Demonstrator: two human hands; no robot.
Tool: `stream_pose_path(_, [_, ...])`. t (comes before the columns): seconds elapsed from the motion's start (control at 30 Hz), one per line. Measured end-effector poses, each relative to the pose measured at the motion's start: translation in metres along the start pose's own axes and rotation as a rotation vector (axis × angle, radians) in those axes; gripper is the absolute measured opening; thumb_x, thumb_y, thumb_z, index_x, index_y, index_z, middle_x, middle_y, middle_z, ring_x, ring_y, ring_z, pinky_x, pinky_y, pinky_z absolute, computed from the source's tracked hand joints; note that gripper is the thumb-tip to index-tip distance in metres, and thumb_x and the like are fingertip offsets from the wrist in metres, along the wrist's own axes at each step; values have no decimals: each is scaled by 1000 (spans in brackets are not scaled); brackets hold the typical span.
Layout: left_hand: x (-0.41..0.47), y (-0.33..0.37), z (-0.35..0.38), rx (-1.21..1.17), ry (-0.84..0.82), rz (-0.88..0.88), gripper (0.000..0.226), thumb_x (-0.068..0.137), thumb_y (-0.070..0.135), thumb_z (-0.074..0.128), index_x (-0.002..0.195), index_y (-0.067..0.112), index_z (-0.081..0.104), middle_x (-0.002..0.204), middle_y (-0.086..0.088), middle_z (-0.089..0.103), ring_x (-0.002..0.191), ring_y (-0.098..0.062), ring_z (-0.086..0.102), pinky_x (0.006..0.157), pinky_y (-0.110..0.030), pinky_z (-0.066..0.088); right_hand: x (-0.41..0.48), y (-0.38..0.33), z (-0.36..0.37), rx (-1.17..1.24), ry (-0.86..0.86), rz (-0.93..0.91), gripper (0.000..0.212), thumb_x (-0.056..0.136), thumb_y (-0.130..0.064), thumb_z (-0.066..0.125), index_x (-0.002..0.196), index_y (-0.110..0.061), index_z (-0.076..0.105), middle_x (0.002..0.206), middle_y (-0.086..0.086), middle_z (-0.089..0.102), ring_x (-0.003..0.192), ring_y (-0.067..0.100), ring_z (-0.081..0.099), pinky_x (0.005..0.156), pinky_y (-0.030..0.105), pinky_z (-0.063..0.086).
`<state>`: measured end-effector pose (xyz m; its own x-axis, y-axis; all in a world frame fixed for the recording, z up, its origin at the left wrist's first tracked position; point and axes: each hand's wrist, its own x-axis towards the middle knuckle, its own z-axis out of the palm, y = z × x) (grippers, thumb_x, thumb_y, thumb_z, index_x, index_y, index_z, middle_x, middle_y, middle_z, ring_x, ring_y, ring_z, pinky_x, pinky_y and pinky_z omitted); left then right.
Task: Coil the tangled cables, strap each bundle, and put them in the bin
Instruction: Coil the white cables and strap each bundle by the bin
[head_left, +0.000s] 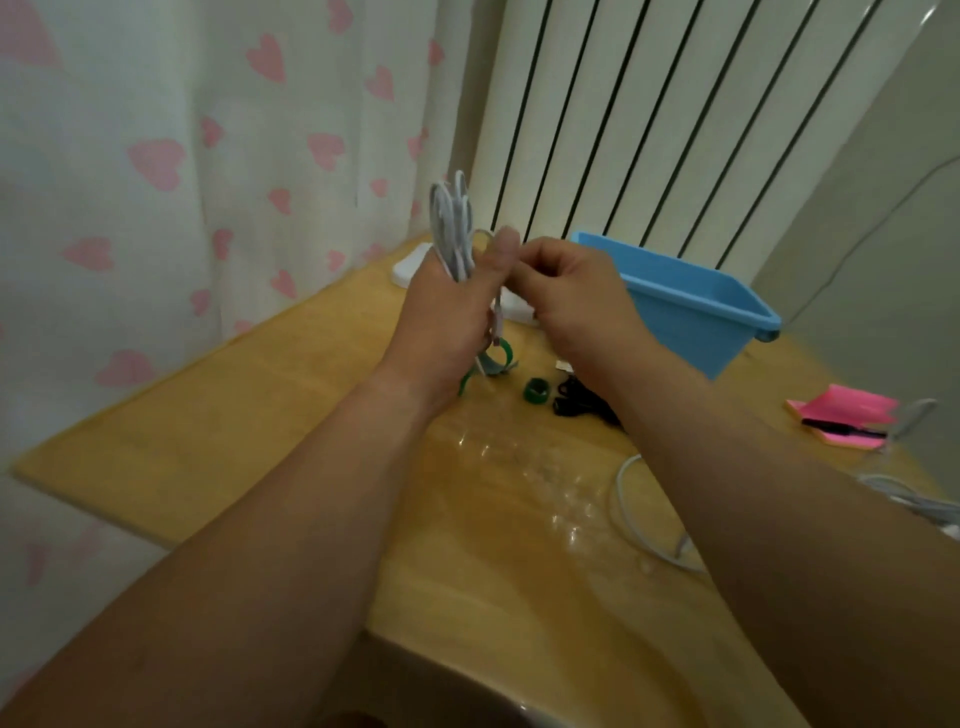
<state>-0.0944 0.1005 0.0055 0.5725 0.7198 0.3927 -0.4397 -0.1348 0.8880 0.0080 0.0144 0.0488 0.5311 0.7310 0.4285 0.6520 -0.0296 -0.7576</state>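
The left hand (447, 312) is gripping one white coil (451, 223) upright above the table (260, 395), and the right hand (576, 296), fingers curled, is pinching it beside the left thumb. One blue bin (691, 306) is sitting behind, with two green straps (536, 389) and one black cable (576, 402) lying below.

Heart-print curtain (156, 156) at ten o'clock, radiator (649, 104) at one, pink notepad (852, 408) on the wooden table (260, 415) at three.
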Motion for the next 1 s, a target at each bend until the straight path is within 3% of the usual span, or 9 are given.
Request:
stream_pose_path(0.1, [0, -2, 0, 87, -29, 28, 53, 107, 51, 59, 116, -1, 62, 78, -11, 64, 67, -15, 61, 63, -30, 50, 8, 0, 1, 15, -8, -44, 13, 100, -22, 71, 96, -14, 80, 84, 3, 78, 78, 11, 73, 65, 19, 55])
stream_pose_path(0.2, [0, 1, -5, 71, -13, 15, 41, 110, 47, 55, 100, 8, 64, 77, -10, 63, 65, -16, 59, 65, -32, 49, 14, -4, 3, 30, -62, -100, 16, 101, -26, 69, 106, -17, 82, 93, 1, 80, 91, 19, 73, 75, 29, 60])
stream_pose_path(0.27, [6, 3, -15, -85, 95, -34, 37, 109, 43, 60, 87, 13, 65, 69, -8, 56, 60, -19, 51, 63, -36, 46, 20, -7, -2, 127, -63, -2, 21, 105, -32, 63, 115, -26, 80, 93, -10, 76, 84, 9, 67, 74, 22, 55])
stream_pose_path(0.33, [16, 2, -27, -403, 243, -117, 28, 109, 36, 61, 92, 14, 64, 67, -2, 57, 60, -15, 56, 69, -35, 55, 26, -5, -7, 145, -7, 130, 24, 107, -34, 57, 117, -28, 78, 94, -5, 71, 81, 10, 62, 77, 27, 56])
stream_pose_path(0.43, [24, -2, -35, -606, 354, -178, 21, 112, 29, 56, 118, 9, 58, 71, -2, 67, 58, -12, 63, 65, -31, 61, 25, 14, -4, -111, -69, 199, 21, 107, -29, 58, 114, -21, 77, 98, -2, 72, 82, 10, 64, 78, 28, 56])
stream_pose_path(0.57, [23, -3, -36, -593, 384, -229, 16, 113, 27, 56, 103, 16, 52, 59, 5, 44, 44, -8, 39, 42, -23, 35, 20, 38, 11, -504, -212, 112, 17, 105, -25, 63, 117, -23, 75, 111, -6, 71, 94, 8, 65, 76, 21, 51])
stream_pose_path(0.73, [18, -3, -32, -583, 341, -262, 28, 112, 28, 57, 86, 18, 53, 58, 5, 33, 44, -8, 29, 40, -22, 26, 21, 41, 27, -842, -319, 136, 31, 100, -45, 66, 100, -15, 74, 92, 3, 73, 83, 19, 69, 79, 41, 63])
stream_pose_path(0.9, [13, -2, -30, -551, 245, -262, 32, 110, 28, 60, 80, 19, 54, 59, 4, 34, 45, -10, 29, 41, -24, 27, 10, 22, 16, -592, -314, 165, 23, 99, -40, 71, 95, -17, 69, 93, 5, 71, 78, 16, 64, 66, 30, 51])
stream_pose_path(1.0, [9, -2, -26, -499, 172, -254, 35, 110, 30, 60, 77, 21, 53, 60, 3, 32, 45, -10, 28, 41, -25, 27, -9, 10, -15, -277, -188, 175, 21, 100, -39, 70, 102, -19, 73, 96, 7, 75, 78, 19, 64, 71, 36, 52])
